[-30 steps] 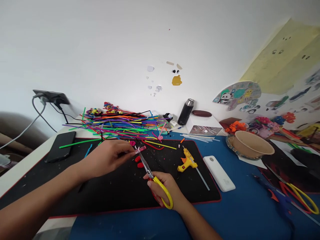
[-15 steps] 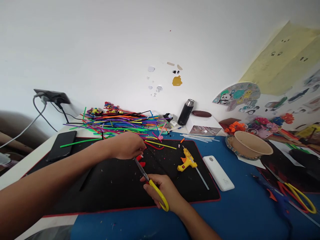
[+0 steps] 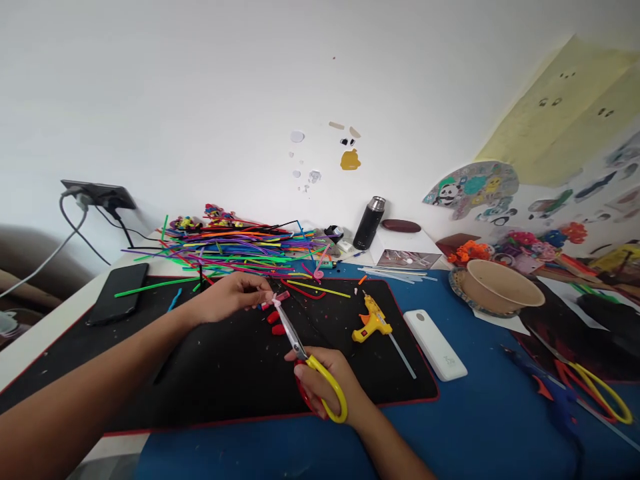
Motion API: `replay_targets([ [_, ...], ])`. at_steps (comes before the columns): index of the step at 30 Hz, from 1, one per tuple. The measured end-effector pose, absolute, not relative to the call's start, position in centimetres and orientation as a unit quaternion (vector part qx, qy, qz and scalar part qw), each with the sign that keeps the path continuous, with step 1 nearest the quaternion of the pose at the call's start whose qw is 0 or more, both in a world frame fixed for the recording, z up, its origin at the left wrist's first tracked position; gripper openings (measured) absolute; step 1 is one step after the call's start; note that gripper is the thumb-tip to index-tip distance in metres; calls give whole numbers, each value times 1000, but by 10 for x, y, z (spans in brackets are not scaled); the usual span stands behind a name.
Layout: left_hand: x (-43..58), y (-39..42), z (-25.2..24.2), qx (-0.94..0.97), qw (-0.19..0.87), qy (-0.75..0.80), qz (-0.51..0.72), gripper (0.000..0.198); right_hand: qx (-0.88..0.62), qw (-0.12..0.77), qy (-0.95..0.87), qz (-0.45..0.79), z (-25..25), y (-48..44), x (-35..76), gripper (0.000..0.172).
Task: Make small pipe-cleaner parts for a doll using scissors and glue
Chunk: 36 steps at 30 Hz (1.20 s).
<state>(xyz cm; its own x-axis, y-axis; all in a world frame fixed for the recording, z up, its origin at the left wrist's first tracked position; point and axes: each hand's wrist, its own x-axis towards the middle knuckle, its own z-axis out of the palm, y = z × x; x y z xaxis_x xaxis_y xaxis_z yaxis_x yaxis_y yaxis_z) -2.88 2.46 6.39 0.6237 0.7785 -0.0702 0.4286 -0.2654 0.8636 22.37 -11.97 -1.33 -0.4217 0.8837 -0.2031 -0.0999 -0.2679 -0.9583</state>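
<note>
My right hand [image 3: 327,387] grips the yellow handles of a pair of scissors [image 3: 306,360], whose blades point up and left over the black mat [image 3: 225,373]. The blade tips meet a small pink piece [image 3: 279,297] that my left hand [image 3: 227,298] pinches between its fingertips. Two red offcuts [image 3: 275,322] lie on the mat just below the blades. Behind my left hand lies a big pile of coloured sticks [image 3: 230,247].
A yellow glue gun [image 3: 371,321] and a white power bank [image 3: 436,345] lie right of the scissors. A black phone [image 3: 117,301] sits at the mat's left. A beige bowl [image 3: 500,285], a black flask [image 3: 369,223] and a second pair of scissors [image 3: 597,393] are further right.
My left hand reached forward toward the stick pile half a second ago and has come back with the pink piece to the scissor tips. The right hand has barely shifted.
</note>
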Motion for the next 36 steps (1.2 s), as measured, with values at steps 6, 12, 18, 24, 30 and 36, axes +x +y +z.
replay_targets([
  [6, -24, -9, 59, 749, 397, 435, 303, 49, -373, 388, -461, 706, -12, -120, 221, 70],
  [12, -25, -35, 65, 780, 301, 450, 313, 46, -383, 381, -466, 701, -14, -120, 220, 68],
  [18, -28, -35, 83, 877, 125, 373, 277, 36, -393, 355, -493, 690, -14, -119, 217, 69],
  [24, -23, -18, 102, 923, 77, 329, 187, 33, -436, 315, -506, 674, -8, -118, 211, 64],
  [30, -12, 15, 112, 928, 171, 313, 110, 20, -443, 300, -509, 674, -10, -117, 209, 63],
  [36, -9, 35, 100, 876, 315, 347, 116, 29, -444, 313, -501, 674, -9, -119, 214, 70],
])
